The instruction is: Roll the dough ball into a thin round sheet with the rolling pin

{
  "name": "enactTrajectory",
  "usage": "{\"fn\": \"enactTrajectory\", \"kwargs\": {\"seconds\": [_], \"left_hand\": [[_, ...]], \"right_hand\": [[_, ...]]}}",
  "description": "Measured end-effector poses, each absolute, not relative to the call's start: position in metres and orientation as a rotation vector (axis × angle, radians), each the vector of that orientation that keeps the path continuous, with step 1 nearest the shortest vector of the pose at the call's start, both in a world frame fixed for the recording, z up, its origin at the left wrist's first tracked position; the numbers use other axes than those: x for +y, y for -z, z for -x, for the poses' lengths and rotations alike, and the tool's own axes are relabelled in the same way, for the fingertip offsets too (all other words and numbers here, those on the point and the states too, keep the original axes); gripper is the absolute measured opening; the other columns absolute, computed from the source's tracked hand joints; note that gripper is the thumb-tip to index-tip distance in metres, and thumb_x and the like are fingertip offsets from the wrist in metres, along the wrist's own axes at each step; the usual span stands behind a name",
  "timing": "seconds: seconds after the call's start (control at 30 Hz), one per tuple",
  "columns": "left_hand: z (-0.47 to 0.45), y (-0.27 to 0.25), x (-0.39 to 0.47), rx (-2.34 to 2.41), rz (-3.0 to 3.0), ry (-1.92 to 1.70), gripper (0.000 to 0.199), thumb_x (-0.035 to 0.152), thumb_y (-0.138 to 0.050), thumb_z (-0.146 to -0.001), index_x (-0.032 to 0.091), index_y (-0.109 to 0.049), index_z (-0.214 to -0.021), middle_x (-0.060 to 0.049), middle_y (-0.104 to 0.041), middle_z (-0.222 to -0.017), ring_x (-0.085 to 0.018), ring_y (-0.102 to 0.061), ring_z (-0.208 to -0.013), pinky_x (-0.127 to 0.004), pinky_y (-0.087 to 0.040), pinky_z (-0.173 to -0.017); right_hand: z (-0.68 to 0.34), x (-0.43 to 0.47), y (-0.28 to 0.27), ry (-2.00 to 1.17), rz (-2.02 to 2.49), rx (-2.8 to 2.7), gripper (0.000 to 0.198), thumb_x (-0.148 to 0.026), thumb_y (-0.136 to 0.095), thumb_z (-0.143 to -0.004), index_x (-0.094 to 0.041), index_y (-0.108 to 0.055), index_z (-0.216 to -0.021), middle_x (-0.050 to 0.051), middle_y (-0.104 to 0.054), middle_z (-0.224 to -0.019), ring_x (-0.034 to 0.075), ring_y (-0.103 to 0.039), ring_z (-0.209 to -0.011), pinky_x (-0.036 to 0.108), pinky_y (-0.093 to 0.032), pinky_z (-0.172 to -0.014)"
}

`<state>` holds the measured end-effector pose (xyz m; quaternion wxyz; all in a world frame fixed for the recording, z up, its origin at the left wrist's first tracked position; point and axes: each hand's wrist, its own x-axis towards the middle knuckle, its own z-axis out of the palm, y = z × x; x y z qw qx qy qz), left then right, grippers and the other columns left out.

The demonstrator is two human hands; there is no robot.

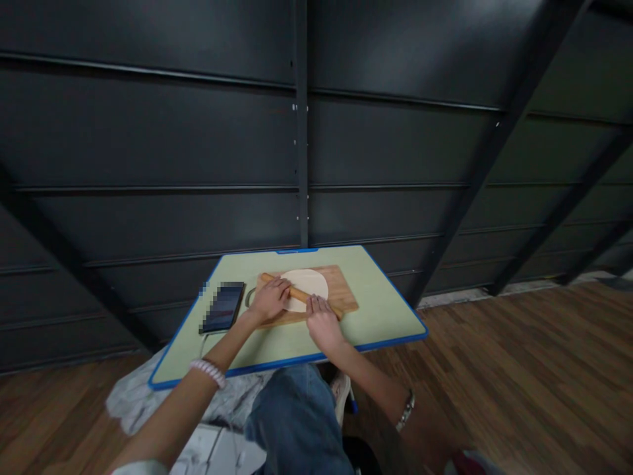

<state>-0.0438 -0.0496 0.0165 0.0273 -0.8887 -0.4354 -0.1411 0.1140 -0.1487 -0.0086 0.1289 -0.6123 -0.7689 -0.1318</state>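
A wooden rolling pin (300, 295) lies slantwise across a flat, pale round of dough (311, 280). Under the dough is a wooden cutting board (341, 284) with a metal ring handle (249, 298) at its left edge. My left hand (271, 299) is closed over the upper left part of the pin, its fingers curled on top. Nearer to me, my right hand (324, 323) grips the pin's lower right part, leaving the tip showing beyond the fingers. Both palms are hidden from above, and my hands cover part of the dough's near edge.
The board rests on a pale green table (386, 303) with a blue rim. Left of the board lies a dark-screened phone or tablet (225, 307) with a white cable. A dark panelled wall (237, 145) stands behind. My jeans-clad knee (297, 409) is below the near edge.
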Motion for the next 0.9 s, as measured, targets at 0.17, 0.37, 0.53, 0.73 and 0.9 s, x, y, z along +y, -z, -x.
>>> {"fn": "enactTrajectory", "kwargs": {"seconds": [0.17,0.37,0.53,0.73,0.9], "left_hand": [[0.052,-0.012,-0.062,-1.262,2.729,0.533,0.035,0.024,-0.031,-0.090,0.017,-0.059,-0.111,-0.008,-0.059,-0.119,-0.020,-0.050,-0.114,-0.034,-0.036,-0.102],[0.072,-0.005,-0.082,-1.230,2.754,0.572,0.038,0.025,-0.029,-0.091,0.015,-0.053,-0.119,-0.010,-0.059,-0.112,-0.021,-0.051,-0.107,-0.036,-0.039,-0.097],[0.069,0.001,-0.097,-1.318,2.685,0.500,0.052,0.039,-0.027,-0.093,0.012,-0.037,-0.136,-0.014,-0.050,-0.131,-0.025,-0.043,-0.122,-0.040,-0.033,-0.103],[0.047,0.000,-0.078,-1.555,2.558,0.271,0.068,0.053,-0.024,-0.091,0.003,-0.034,-0.137,-0.020,-0.039,-0.140,-0.028,-0.032,-0.132,-0.041,-0.023,-0.108],[0.037,-0.005,-0.053,-1.569,2.537,0.238,0.068,0.051,-0.023,-0.091,0.001,-0.034,-0.136,-0.022,-0.037,-0.141,-0.028,-0.028,-0.134,-0.040,-0.018,-0.109]], "right_hand": [[-0.122,-0.155,0.018,0.409,1.685,-2.278,0.050,-0.006,-0.040,-0.081,0.004,-0.045,-0.130,0.025,-0.043,-0.135,0.028,-0.040,-0.128,0.040,-0.031,-0.108],[-0.128,-0.153,0.021,0.346,1.626,-2.236,0.048,-0.020,-0.030,-0.092,0.005,-0.041,-0.132,0.023,-0.041,-0.137,0.026,-0.031,-0.133,0.040,-0.025,-0.111],[-0.141,-0.127,0.011,0.206,1.581,-2.225,0.049,-0.027,-0.029,-0.094,-0.003,-0.038,-0.136,0.017,-0.039,-0.141,0.022,-0.030,-0.134,0.042,-0.020,-0.112],[-0.158,-0.068,0.010,0.040,1.526,-2.248,0.049,-0.031,-0.023,-0.095,-0.010,-0.038,-0.137,0.011,-0.036,-0.144,0.017,-0.025,-0.136,0.040,-0.019,-0.112],[-0.162,-0.021,0.006,-0.050,1.533,-2.326,0.050,-0.032,-0.018,-0.096,-0.012,-0.041,-0.136,0.009,-0.040,-0.142,0.016,-0.030,-0.133,0.037,-0.016,-0.112]]}}
